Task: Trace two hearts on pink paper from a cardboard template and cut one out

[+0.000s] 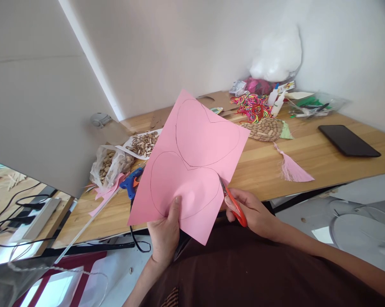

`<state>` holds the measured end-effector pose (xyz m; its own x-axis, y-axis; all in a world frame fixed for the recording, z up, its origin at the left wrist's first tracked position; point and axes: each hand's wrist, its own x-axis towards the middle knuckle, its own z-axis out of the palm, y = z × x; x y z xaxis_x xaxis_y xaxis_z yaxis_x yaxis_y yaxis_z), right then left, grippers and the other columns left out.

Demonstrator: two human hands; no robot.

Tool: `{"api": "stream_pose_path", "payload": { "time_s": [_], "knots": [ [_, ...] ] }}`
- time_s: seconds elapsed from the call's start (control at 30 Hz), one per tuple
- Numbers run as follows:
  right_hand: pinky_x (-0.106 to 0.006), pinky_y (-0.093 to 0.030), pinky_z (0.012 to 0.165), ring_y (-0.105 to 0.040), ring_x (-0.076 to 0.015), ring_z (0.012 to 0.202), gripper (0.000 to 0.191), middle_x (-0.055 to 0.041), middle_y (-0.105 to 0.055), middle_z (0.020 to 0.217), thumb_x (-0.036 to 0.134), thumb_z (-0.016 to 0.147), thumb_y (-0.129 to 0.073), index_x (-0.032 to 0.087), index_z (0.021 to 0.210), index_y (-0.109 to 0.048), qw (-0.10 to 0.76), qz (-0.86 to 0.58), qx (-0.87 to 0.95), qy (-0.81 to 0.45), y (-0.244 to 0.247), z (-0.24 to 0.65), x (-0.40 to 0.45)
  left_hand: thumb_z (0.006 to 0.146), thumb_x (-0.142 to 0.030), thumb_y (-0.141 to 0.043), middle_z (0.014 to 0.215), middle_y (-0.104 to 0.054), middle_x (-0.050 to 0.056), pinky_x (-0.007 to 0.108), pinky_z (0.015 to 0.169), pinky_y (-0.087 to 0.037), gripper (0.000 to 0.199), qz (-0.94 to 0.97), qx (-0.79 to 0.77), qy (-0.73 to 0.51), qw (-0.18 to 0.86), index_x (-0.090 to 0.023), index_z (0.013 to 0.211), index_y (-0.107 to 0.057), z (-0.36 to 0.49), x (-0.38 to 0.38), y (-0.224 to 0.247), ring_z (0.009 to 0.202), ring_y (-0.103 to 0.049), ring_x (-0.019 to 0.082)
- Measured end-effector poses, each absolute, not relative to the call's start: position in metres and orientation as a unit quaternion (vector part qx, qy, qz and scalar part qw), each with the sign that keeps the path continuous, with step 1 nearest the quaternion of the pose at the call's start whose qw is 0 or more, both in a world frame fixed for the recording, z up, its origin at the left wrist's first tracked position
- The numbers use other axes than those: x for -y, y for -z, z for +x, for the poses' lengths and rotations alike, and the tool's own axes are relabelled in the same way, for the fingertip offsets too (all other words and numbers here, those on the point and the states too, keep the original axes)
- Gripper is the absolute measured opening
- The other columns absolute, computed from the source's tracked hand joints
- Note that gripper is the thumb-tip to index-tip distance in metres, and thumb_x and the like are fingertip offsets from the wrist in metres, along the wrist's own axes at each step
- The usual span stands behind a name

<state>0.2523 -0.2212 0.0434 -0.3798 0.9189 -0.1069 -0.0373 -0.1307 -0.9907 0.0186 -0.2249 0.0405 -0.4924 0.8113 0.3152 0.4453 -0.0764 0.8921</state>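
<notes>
While a bag of shells (107, 164) and a blue glue gun (130, 181) lie at the left of the wooden worktop (307, 157), the left hand (165, 234) holds up a pink sheet (192, 166) by its lower edge, fingers clamped on it, thumb on the front. Two pencilled hearts show on the sheet. At its right edge the right hand (256, 213) grips red scissors (232, 200), blades meeting the paper. Farther right lie a pink tassel (291, 168) and a dark phone (349, 140).
</notes>
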Motion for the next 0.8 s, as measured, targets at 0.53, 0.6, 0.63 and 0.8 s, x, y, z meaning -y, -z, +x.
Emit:
{"api": "stream_pose_path", "payload": {
  "time_s": [0.53, 0.6, 0.63, 0.8],
  "knots": [
    [-0.028, -0.035, 0.059, -0.047, -0.0119, 0.061, 0.041, 0.0018, -0.057, 0.064, 0.058, 0.099, -0.058, 0.02, 0.083, -0.052, 0.383, -0.392, 0.545, -0.635, -0.0436, 0.2526, 0.2192, 0.085, -0.049, -0.076, 0.127, -0.073, 0.015, 0.045, 0.113, -0.051, 0.048, 0.474, -0.666, -0.556, 0.151, -0.015, 0.119, -0.072, 0.0192, 0.2241, -0.0434, 0.125, -0.066, 0.031],
    [-0.028, -0.035, 0.06, -0.048, -0.0125, 0.063, 0.041, 0.0017, -0.056, 0.065, 0.057, 0.098, -0.059, 0.02, 0.083, -0.051, 0.382, -0.389, 0.546, -0.636, -0.0445, 0.2523, 0.2192, 0.085, -0.048, -0.076, 0.128, -0.072, 0.015, 0.045, 0.114, -0.05, 0.048, 0.473, -0.664, -0.56, 0.15, -0.015, 0.12, -0.072, 0.019, 0.224, -0.0434, 0.126, -0.066, 0.031],
    [-0.028, -0.035, 0.06, -0.047, -0.0125, 0.063, 0.041, 0.0017, -0.056, 0.065, 0.057, 0.098, -0.06, 0.02, 0.082, -0.051, 0.382, -0.388, 0.548, -0.635, -0.0449, 0.2523, 0.2193, 0.085, -0.047, -0.076, 0.129, -0.072, 0.015, 0.045, 0.114, -0.05, 0.048, 0.474, -0.66, -0.563, 0.152, -0.016, 0.121, -0.072, 0.0188, 0.2238, -0.0434, 0.126, -0.066, 0.031],
    [-0.028, -0.034, 0.058, -0.045, -0.0115, 0.06, 0.042, 0.0011, -0.056, 0.066, 0.058, 0.099, -0.057, 0.02, 0.082, -0.052, 0.376, -0.399, 0.563, -0.618, -0.0456, 0.2534, 0.2193, 0.086, -0.047, -0.077, 0.13, -0.072, 0.015, 0.044, 0.114, -0.051, 0.048, 0.478, -0.654, -0.565, 0.157, -0.016, 0.122, -0.071, 0.017, 0.2226, -0.0425, 0.127, -0.066, 0.03]
  ]
}}
